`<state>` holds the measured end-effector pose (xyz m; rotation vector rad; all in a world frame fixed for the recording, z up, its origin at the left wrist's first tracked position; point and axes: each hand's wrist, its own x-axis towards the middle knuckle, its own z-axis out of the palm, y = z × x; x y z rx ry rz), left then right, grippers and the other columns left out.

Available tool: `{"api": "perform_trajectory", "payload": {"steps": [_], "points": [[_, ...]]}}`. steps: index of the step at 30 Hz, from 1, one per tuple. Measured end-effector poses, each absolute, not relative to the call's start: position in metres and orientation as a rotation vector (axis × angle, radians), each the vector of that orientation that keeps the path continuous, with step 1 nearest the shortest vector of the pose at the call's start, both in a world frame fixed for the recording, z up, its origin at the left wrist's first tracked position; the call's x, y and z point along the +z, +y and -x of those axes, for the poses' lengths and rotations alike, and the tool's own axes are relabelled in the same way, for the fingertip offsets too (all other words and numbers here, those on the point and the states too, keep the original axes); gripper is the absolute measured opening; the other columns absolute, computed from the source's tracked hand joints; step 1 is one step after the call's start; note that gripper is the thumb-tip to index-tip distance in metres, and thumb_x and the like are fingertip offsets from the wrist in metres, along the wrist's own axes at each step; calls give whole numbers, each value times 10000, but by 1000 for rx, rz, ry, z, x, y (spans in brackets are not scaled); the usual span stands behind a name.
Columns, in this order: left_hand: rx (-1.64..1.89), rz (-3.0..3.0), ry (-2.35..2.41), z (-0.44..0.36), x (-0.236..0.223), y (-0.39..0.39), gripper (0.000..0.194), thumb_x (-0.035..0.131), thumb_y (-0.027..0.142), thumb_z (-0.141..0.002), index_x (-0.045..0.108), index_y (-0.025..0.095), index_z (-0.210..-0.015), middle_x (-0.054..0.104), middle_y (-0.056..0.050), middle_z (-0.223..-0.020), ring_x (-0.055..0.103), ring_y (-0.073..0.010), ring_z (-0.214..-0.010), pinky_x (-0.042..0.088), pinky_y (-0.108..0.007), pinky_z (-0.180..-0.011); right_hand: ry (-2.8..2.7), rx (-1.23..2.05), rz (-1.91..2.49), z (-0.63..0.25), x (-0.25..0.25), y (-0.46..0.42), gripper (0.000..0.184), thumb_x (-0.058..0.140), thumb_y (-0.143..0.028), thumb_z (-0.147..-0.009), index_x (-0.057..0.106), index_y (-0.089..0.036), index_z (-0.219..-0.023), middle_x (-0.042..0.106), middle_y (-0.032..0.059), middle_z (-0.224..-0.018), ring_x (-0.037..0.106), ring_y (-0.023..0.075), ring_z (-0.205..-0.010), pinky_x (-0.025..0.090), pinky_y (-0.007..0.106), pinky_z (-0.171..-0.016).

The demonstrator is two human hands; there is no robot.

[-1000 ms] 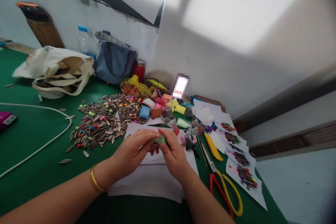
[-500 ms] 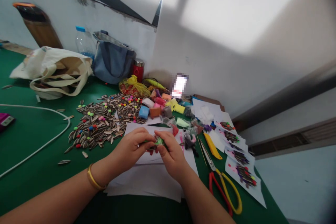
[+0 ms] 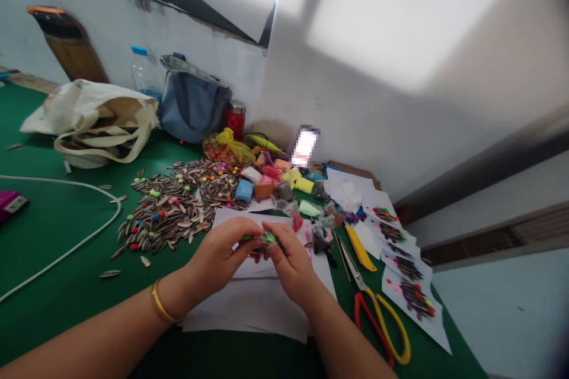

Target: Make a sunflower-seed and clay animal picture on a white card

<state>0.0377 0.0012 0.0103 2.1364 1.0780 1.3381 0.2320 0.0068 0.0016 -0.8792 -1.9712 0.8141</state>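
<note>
Over the white paper sheets (image 3: 249,305), my left hand (image 3: 226,251) and my right hand (image 3: 291,257) meet with curled fingers. Between them they grip a small packet of green modelling clay (image 3: 269,238) with shiny clear wrapping, mostly hidden by the fingers. A bit of green also shows under my left fingertips. Just beyond lie more wrapped clay packets in many colours, among them a pale green one (image 3: 310,208) and a blue one (image 3: 244,190). Left of my hands spreads a heap of striped sunflower seeds (image 3: 178,213) dotted with small coloured balls.
Scissors (image 3: 367,290) with red and yellow handles and a yellow utility knife (image 3: 360,249) lie right. Beyond them are paper sheets with seed-covered figures (image 3: 415,299). A white cable (image 3: 104,222) curves at left. Bags, a bottle (image 3: 146,74) and a lit phone (image 3: 305,146) stand along the wall.
My fingers have shifted around the green packet, and my left hand has drawn slightly back from my right. The things on the table stay in place.
</note>
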Motion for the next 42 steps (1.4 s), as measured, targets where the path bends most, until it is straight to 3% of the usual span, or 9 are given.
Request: {"api": "perform_trajectory", "payload": {"steps": [6, 14, 18, 22, 28, 34, 38, 42], "points": [[1344, -2224, 1250, -39, 5, -1, 68, 558, 214, -935, 621, 213, -962, 688, -12, -822, 645, -148, -736, 514, -271, -702, -2016, 854, 844, -227, 4, 4, 402, 427, -418, -1012, 504, -252, -1370, 585, 94, -1273, 539, 229, -1193, 444, 424, -1047], [1291, -2463, 1238, -39, 4, -3, 73, 562, 206, -936, 601, 215, -998, 712, -14, -824, 671, -166, -735, 498, -279, -682, -1988, 868, 869, -226, 3, 3, 403, 436, -416, -1011, 505, -248, -1371, 584, 97, -1267, 545, 227, -1189, 450, 426, -1048], [1264, -2615, 1171, -40, 3, -5, 287, 531, 157, -936, 550, 228, -1213, 727, -18, -818, 680, -169, -691, 499, -276, -634, -1874, 968, 913, -224, -1, 1, 401, 419, -434, -1013, 523, -243, -1351, 581, 102, -1242, 600, 215, -1092, 538, 374, -922], [1243, -2608, 1054, -41, 3, -6, 344, 503, 115, -933, 532, 220, -1259, 719, -4, -774, 673, -159, -666, 505, -262, -613, -1720, 1200, 889, -221, -4, 1, 393, 452, -447, -1001, 547, -237, -1320, 612, 91, -1143, 652, 156, -815, 580, 306, -717], [1380, -2082, 1248, -36, 4, -2, 262, 535, 171, -943, 581, 235, -1193, 725, -23, -944, 689, -134, -760, 537, -256, -724, -1400, 1482, 798, -222, -4, 4, 343, 488, -465, -988, 584, -218, -1206, 681, 46, -864, 657, 154, -700, 554, 310, -655], [1384, -1847, 1048, -40, 9, -4, 189, 508, 200, -958, 666, 231, -1058, 663, -23, -869, 614, -125, -710, 500, -247, -663, -1289, 1571, 788, -220, -2, 2, 329, 542, -484, -957, 594, -218, -1143, 681, 64, -974, 668, 163, -755, 555, 331, -683], [1311, -1444, 789, -40, 10, -6, 226, 476, 306, -991, 659, 235, -1103, 570, 5, -706, 539, -121, -628, 466, -254, -611, -1279, 1551, 829, -221, -4, 5, 364, 547, -504, -947, 585, -220, -1170, 682, 65, -983, 667, 163, -754, 558, 333, -681], [1363, -1086, 648, -35, 9, 0, 227, 615, 347, -917, 634, 236, -1114, 518, 24, -684, 493, -117, -636, 432, -252, -614, -1280, 1524, 908, -223, -9, 8, 418, 539, -533, -942, 577, -208, -1201, 694, 58, -907, 667, 171, -740, 555, 340, -682]]}}
